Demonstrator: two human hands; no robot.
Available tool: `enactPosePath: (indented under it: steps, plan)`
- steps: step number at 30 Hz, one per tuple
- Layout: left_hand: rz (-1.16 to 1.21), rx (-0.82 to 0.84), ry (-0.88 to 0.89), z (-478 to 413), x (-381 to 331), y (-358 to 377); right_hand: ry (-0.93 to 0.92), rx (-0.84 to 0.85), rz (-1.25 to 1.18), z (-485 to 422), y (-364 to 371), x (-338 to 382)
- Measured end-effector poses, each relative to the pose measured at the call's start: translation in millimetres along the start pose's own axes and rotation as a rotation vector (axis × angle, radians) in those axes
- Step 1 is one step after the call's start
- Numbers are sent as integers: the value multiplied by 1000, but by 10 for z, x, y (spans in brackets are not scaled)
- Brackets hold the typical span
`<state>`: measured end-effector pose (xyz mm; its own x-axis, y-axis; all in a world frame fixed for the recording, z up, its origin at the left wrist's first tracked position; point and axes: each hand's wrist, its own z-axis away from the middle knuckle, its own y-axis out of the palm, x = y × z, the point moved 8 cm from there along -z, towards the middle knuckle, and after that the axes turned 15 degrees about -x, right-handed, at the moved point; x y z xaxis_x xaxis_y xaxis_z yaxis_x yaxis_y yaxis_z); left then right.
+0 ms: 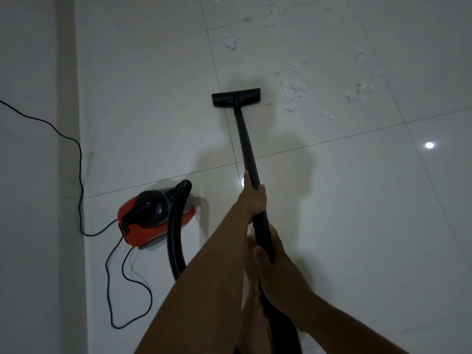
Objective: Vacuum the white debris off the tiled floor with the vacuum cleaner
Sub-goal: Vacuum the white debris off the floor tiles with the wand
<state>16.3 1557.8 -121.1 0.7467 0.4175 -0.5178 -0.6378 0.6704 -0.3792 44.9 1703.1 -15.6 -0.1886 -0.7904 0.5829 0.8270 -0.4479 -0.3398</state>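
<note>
A thin black power cord (81, 190) trails down the left side beside the wall to a red and black canister vacuum cleaner (143, 226), which sits on the glossy white tiled floor (357, 200). A black ribbed hose (174, 233) arches from the canister's top and runs down toward the person. To the right, the left hand (252, 198) is wrapped around the long black wand tube (245, 139). Beyond this hand, the tube ends in a flat black floor head (236, 97) resting on the tiles. The right hand (275, 267) grips the tube's near end. Scattered white fluffy debris (296, 89) lies just right of the head and farther off, well ahead of both hands.
</note>
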Motion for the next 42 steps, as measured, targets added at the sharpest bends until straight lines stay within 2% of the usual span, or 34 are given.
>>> enactPosePath:
  steps: [11,17,31,42]
  plan:
    - [-3,-18,-4,-433,-517,-74,131,37,-61,-484,-71,336]
    - [14,-17,-11,-462,-596,-69,102,53,-61,-544,-114,401]
    - [2,7,-23,97,-345,150,-3,39,3,-41,-377,219]
    - [31,18,-44,-101,-595,156,72,29,-3,-214,-499,465]
